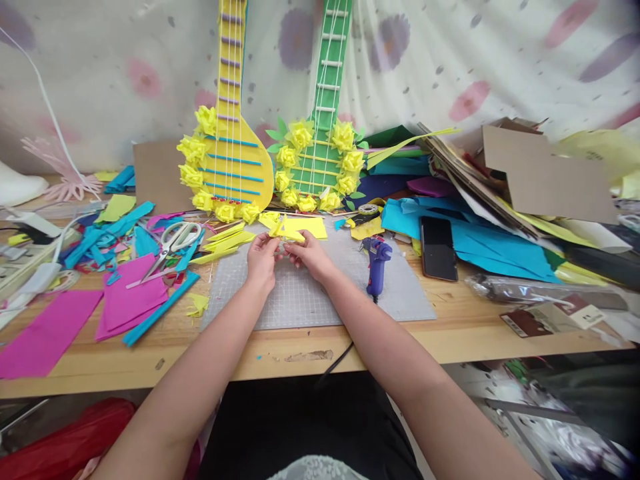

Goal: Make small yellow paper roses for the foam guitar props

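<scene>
Above the grey cutting mat (300, 303), my left hand (263, 259) and my right hand (311, 255) are close together, fingers pinched on a strip of yellow paper (290, 233) that is partly curled. Just behind them lie flat yellow paper sheets (314, 227). Folded yellow strips (227, 241) are left of my left hand. A blue glue gun (377, 267) stands on the mat to the right of my right hand. At the back lean a yellow paper guitar (245, 150) and a green paper guitar (320, 150), both trimmed with yellow paper flowers.
Scissors (173, 247) lie on pink paper (133, 293) amid blue scraps at left. To the right are a black phone (439, 248), blue sheets (500, 250), stacked cardboard (545, 173) and a tape roll (368, 209). A dark cord (340, 358) crosses the table's front edge.
</scene>
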